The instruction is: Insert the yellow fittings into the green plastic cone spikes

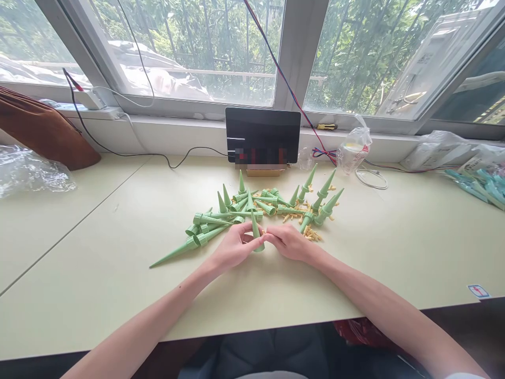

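Observation:
My left hand (232, 246) is closed around a green plastic cone spike (256, 231), tip pointing up and away. My right hand (290, 242) meets it at the cone's wide end, fingers pinched on a small yellow piece that I can barely make out. Just beyond both hands lies a pile of green cone spikes (252, 208), some lying flat, some standing upright. Small yellow pieces (313, 235) are scattered among them and to the right of my right hand. One long green spike (173, 253) lies to the left of my left hand.
The cream table (118, 273) runs under a window. A dark tablet (263, 136) stands at the back, cable trailing left. A brown bag (43, 131) and clear plastic (27, 171) sit at left. Plastic bags (355, 147) and teal pieces (479, 187) sit at right.

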